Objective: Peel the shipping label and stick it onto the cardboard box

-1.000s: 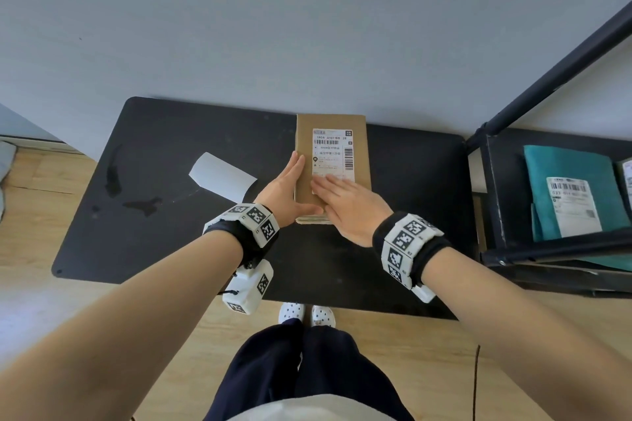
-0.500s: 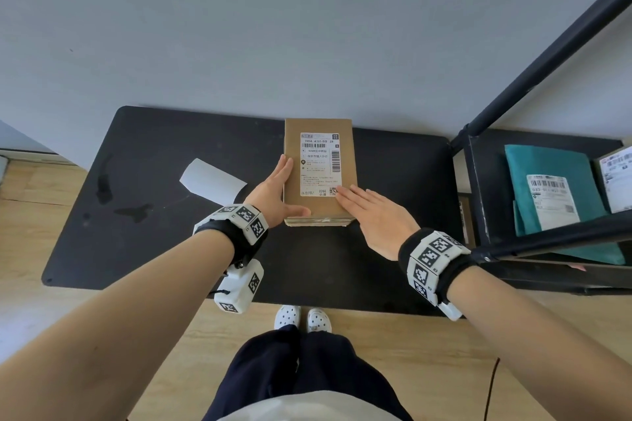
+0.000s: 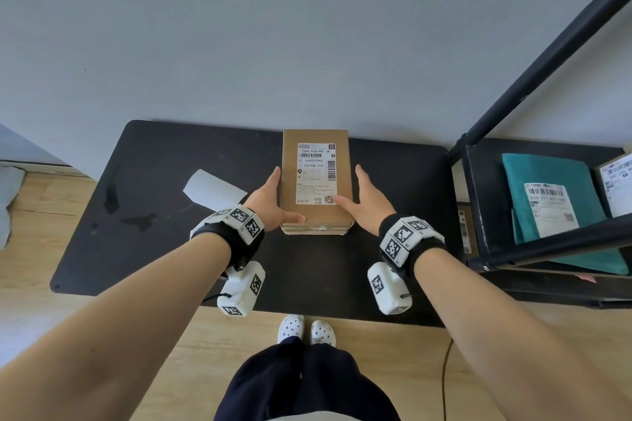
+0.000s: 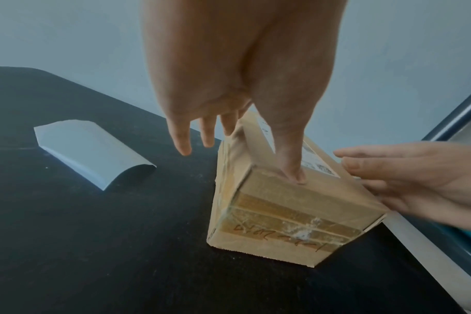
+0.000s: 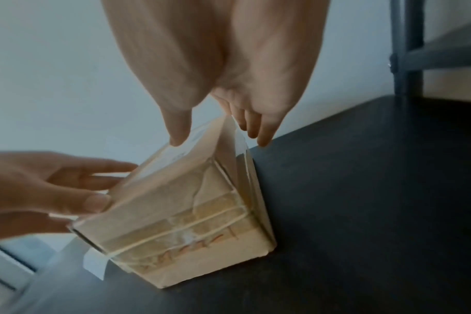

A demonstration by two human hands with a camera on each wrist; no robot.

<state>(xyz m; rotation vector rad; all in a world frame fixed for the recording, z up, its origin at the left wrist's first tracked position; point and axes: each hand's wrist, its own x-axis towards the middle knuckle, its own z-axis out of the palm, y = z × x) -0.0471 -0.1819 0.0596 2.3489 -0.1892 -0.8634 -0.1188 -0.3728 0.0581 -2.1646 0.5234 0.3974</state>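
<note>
The cardboard box (image 3: 318,214) lies flat on the black table (image 3: 154,249), with the white shipping label (image 3: 314,174) stuck flat on its top face. My left hand (image 3: 270,196) lies along the box's left side, fingers straight and thumb on the top near the front edge. My right hand (image 3: 367,198) flanks the right side, its thumb touching the label's near right corner. In the left wrist view the thumb presses the box (image 4: 282,212) at its top front edge. The right wrist view shows the fingers (image 5: 264,136) hanging straight beside the box (image 5: 188,223).
The curled white backing paper (image 3: 213,191) lies on the table left of the box. A black metal shelf (image 3: 547,249) stands at the right, holding a teal parcel (image 3: 554,181) with its own label. A grey wall runs just behind the table.
My right hand slid down off the label and moved to the box's right side. My left hand stayed at the left side.
</note>
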